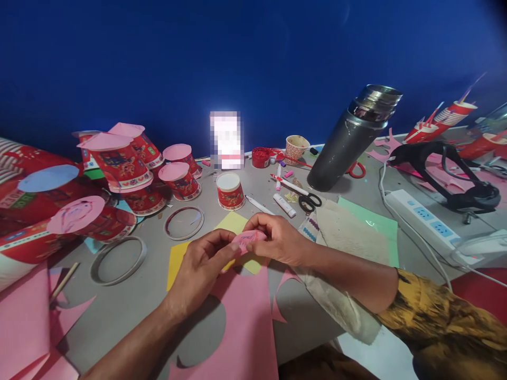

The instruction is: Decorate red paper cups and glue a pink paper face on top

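Between both hands, near the middle of the view, is a small pink paper piece (246, 241) with dark marks drawn on it. My left hand (206, 266) pinches its left side, and my right hand (277, 240) grips its right side. Part of the piece is hidden by the fingers. Below the hands lies a pink sheet (249, 322) with a rounded cut-out. Yellow paper (233, 221) shows just behind them. A red paper cup (231, 192) with a white top stands beyond.
Several red cups (119, 163) topped with pink discs crowd the left, near tape rings (119, 260). Scissors (309, 200), markers (284, 205) and a dark, tilted flask (348, 142) lie or stand behind my right hand. A cloth (348, 237) and a power strip (423, 221) are on the right.
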Available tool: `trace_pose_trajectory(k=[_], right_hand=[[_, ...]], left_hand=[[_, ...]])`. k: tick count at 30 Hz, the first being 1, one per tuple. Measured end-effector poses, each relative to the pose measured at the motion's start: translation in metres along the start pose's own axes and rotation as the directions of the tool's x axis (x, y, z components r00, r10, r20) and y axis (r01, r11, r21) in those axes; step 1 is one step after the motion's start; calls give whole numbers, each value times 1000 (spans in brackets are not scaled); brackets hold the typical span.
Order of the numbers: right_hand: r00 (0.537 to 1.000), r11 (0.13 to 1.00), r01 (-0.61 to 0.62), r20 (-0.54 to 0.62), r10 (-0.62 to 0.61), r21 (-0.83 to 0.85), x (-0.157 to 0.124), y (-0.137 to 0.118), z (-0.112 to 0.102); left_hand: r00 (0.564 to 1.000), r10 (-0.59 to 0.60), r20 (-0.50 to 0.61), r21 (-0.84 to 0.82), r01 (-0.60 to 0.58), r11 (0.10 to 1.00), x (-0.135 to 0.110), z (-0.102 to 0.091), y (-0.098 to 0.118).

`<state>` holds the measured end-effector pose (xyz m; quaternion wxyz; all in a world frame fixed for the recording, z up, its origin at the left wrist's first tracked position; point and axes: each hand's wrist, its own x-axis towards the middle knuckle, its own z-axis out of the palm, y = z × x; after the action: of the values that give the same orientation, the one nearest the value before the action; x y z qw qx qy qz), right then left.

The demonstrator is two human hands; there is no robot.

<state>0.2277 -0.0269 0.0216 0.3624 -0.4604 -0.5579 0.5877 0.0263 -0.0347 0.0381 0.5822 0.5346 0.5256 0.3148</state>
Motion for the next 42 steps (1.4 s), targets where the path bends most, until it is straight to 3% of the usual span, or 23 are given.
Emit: trace_pose_trajectory(k=[6, 20, 32, 42], right_hand=[[998, 993, 36, -60, -30, 112, -1, -5, -1], [1000, 995, -19, -22, 21, 101, -4, -8, 5], [999, 999, 53, -5, -53, 8, -5, -10, 6], [990, 988, 124, -56, -130, -91, -4, -9, 8]], left_hand=[[989, -24, 148, -133, 44, 990, -2, 2, -4], [997, 69, 17, -18, -68, 998, -2, 10, -6], [998, 58, -12, 3, -58, 998, -1, 9, -7], [998, 11, -63, 92, -5, 996, 1, 6, -8]])
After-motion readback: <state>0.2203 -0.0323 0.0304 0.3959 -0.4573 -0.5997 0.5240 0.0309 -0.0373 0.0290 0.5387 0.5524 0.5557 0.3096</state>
